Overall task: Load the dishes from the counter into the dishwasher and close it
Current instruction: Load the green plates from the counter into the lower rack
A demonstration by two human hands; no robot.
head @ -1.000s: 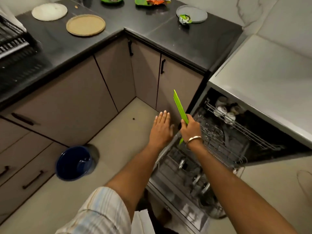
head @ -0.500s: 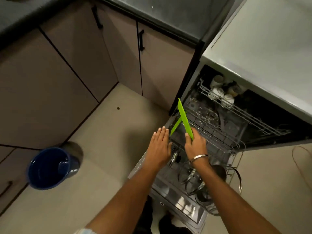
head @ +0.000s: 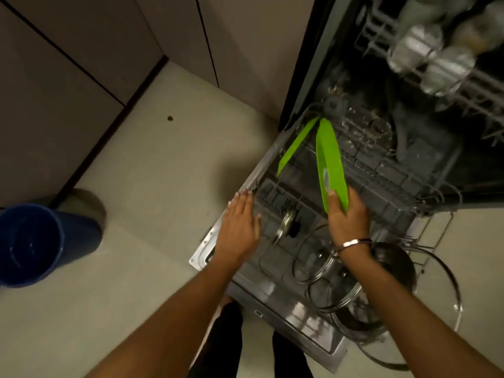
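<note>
over the pulled-out lower rack (head: 362, 186) of the open dishwasher (head: 313, 334), the right hand (head: 347, 216) holds a green plate (head: 331, 162) on edge. the thumb lies along the plate's near face and the other fingers curl behind its lower rim, so the plate is pinched at its 6 o'clock end while the rest of it rises toward 12 o'clock, away from the palm. whether its rim already touches the rack wires cannot be told. a bangle (head: 351, 244) circles the right wrist.

just beside it, toward 10 o'clock, a second green plate (head: 297, 144) stands slanted in the rack; the two upper tips nearly meet, and no finger touches this one.

the left hand (head: 240, 227) is flat, fingers straight and pressed together, pointing toward 12 o'clock, with the fingertips (head: 242, 193) at the rack's left edge. it holds nothing; whether it touches the frame cannot be told.

toward 6 o'clock of the right hand, glass lids (head: 335, 279) stand in the rack next to a dark pot (head: 395, 266). at 1 o'clock the upper rack (head: 463, 85) carries blurred steel cups (head: 417, 47). at 9 o'clock, well apart on the floor (head: 152, 186), sits a blue bucket (head: 35, 241) near the brown cabinets (head: 68, 77).
</note>
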